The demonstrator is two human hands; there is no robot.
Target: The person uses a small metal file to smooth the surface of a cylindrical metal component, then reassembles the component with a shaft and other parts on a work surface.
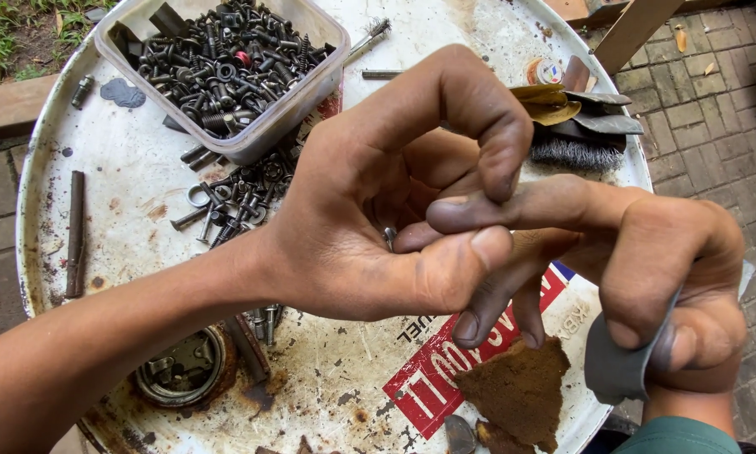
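nearest, the right hand (pixel 672 277) pinches a grey scrap of sandpaper (pixel 617 366) under its thumb, forefinger reaching into the left hand (pixel 378 227), whose fingers curl together around a small metal screw (pixel 389 237). beyond, on the rusty white drum lid (pixel 134 176), sits a clear plastic tub of dark bolts (pixel 222 67).

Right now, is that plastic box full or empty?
Nearly full. The clear plastic box is heaped with dark bolts and nuts up to its rim, with no lid on.

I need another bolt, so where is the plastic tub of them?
In the head view, the clear plastic tub of bolts sits at the upper left of the white drum top, beyond the left hand, with loose bolts beside it.
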